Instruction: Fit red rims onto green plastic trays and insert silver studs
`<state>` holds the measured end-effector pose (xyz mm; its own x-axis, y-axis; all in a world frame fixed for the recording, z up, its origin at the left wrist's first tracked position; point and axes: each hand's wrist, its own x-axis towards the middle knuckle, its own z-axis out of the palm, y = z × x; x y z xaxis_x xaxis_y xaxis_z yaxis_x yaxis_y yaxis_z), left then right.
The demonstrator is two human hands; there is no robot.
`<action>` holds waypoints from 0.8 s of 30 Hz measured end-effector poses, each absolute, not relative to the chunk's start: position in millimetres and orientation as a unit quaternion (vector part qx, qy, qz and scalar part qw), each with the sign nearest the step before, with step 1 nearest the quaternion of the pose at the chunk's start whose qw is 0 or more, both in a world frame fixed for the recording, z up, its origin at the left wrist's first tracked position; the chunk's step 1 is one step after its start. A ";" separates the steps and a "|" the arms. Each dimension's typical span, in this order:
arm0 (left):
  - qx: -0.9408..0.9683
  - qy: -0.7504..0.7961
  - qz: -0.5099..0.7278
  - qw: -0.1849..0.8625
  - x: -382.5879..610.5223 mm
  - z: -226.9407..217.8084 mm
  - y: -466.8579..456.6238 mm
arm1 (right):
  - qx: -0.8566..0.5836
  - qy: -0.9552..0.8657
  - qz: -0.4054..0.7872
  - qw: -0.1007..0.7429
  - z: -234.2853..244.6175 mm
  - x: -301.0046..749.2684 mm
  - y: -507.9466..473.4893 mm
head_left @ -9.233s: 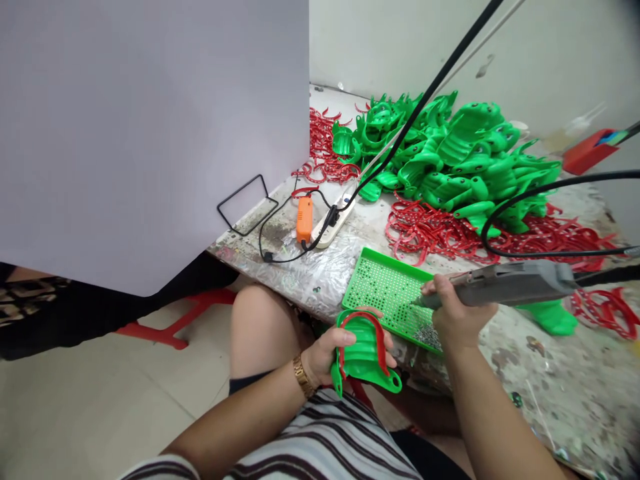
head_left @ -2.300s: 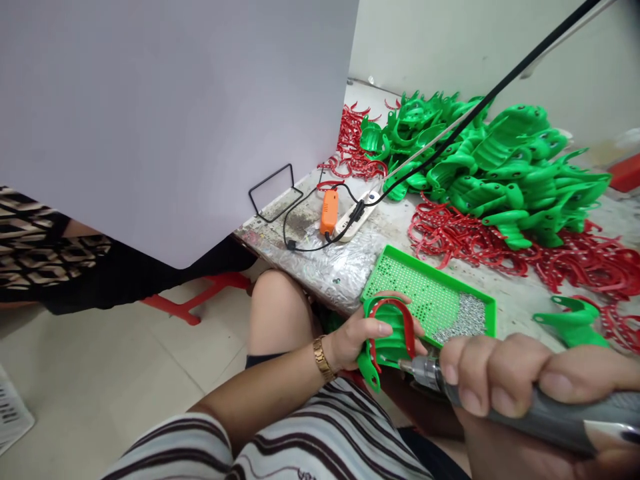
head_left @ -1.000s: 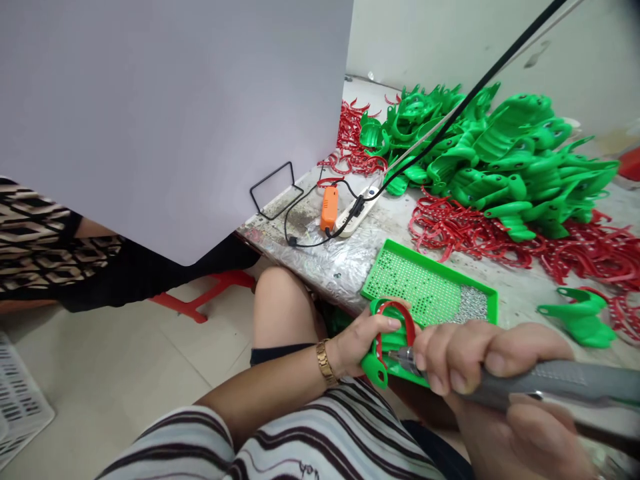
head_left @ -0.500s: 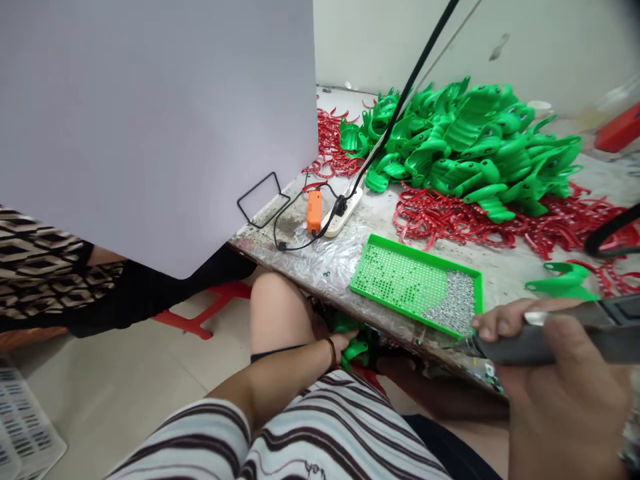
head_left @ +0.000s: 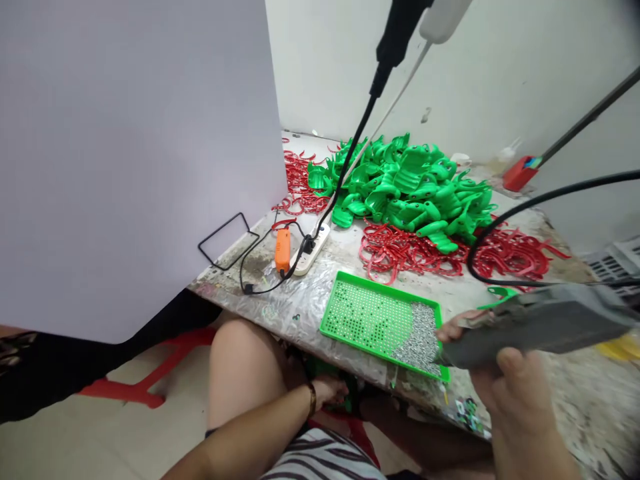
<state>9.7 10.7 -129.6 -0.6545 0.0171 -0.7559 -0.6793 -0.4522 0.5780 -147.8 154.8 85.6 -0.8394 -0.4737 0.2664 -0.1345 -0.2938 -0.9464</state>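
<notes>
My right hand (head_left: 517,393) is closed around a dark grey electric screwdriver (head_left: 535,327), smeared by motion. Its tip is at the right end of a shallow green perforated tray (head_left: 333,310), where small silver screws (head_left: 417,333) are heaped. Low by my lap, under the table's front edge, my left hand (head_left: 330,390) has its fingers curled in. Green plastic shows beside those fingers, but what they grip is mostly hidden. A large pile of green moulded plastic pieces (head_left: 410,187) lies farther back among curved red strips (head_left: 400,257).
A white power strip (head_left: 313,250) and an orange adapter (head_left: 283,250) with cables lie left of the tray. A large grey panel (head_left: 140,147) blocks the left side. A black cable (head_left: 480,233) loops at right. A red box (head_left: 520,175) stands near the wall.
My view has shifted, so the table things appear lower and farther left. The screwdriver is now angled more upward to the right, its tip still by the screws. My left hand stays low.
</notes>
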 end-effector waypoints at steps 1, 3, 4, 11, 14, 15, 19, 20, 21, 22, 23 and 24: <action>-0.335 0.488 0.769 0.243 10.0 -120.5 12.7 | -0.281 0.588 -0.746 0.138 82.5 -154.0 156.5; -0.279 0.506 0.767 0.279 11.1 -94.6 13.9 | -0.290 0.651 -0.683 0.158 77.1 -174.0 160.0; -0.239 0.508 0.772 0.297 11.8 -78.5 12.3 | -0.276 0.699 -0.643 0.148 74.8 -188.0 162.1; -0.049 0.548 0.814 0.188 13.5 23.8 -21.9 | 0.004 0.881 -0.452 -0.143 51.2 -298.0 191.7; -0.040 0.518 0.839 0.161 14.1 39.5 -28.4 | 0.048 0.885 -0.437 -0.151 45.5 -308.5 211.9; -0.031 0.507 0.847 0.156 14.0 41.7 -28.5 | 0.051 0.884 -0.437 -0.160 46.7 -305.1 218.8; -0.007 0.470 0.872 0.134 8.9 41.9 -20.1 | 0.020 0.857 -0.501 -0.119 62.6 -259.4 233.5; -0.009 0.450 0.885 0.121 6.5 40.3 -16.0 | -0.003 0.844 -0.534 -0.050 67.2 -241.3 230.2; -0.011 0.420 0.901 0.105 4.2 38.3 -11.6 | -0.033 0.830 -0.556 0.030 71.4 -221.8 223.3; -0.013 0.379 0.921 0.091 2.1 36.3 -7.1 | -0.070 0.815 -0.562 0.122 74.9 -202.0 212.9; -0.009 0.331 0.940 0.086 0.7 34.3 -3.1 | -0.102 0.800 -0.561 0.186 77.6 -183.0 199.6; -0.003 0.286 0.954 0.092 0.3 32.8 0.0 | -0.135 0.784 -0.559 0.232 79.6 -165.9 184.2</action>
